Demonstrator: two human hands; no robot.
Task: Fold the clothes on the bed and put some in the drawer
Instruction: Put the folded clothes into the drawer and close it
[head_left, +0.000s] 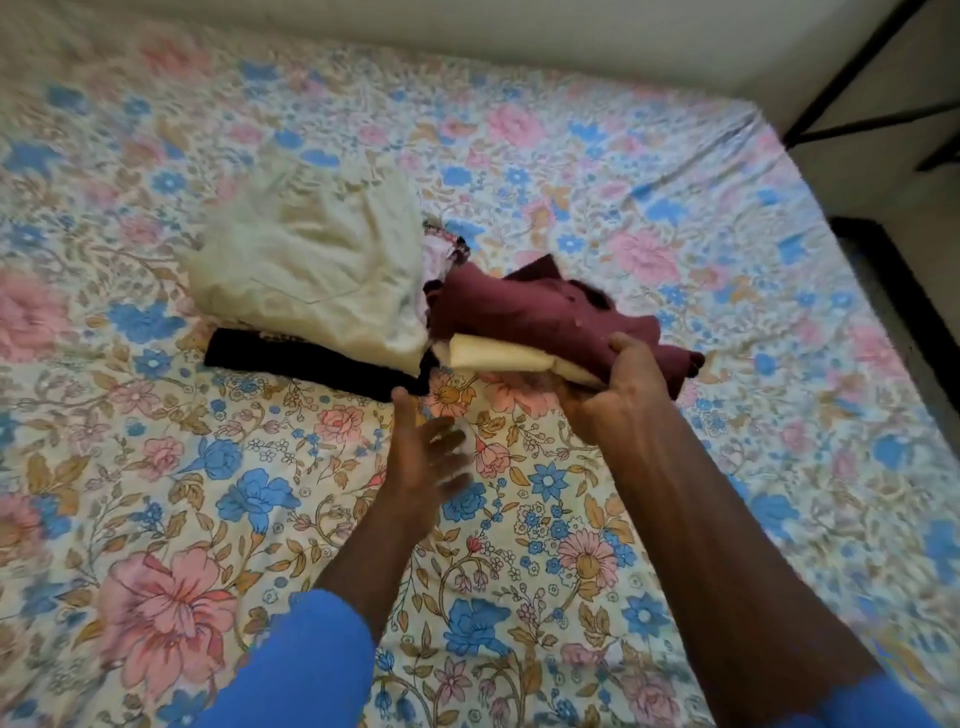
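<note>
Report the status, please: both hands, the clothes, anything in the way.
Right hand grips maroon garment stacked over cream garment. Left hand open, near them, holds nothing. Pale garment and black garment lie close beside, on bed.

Left hand (431, 460) extends, fingers (449, 439) spread; right hand (618, 389) grips folded clothes (519, 312), thumb atop.

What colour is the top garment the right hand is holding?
The top garment is maroon, seen in head view.

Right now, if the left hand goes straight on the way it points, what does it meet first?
The left hand would likely meet the cream folded cloth that the right hand holds; depth is unclear.
</note>
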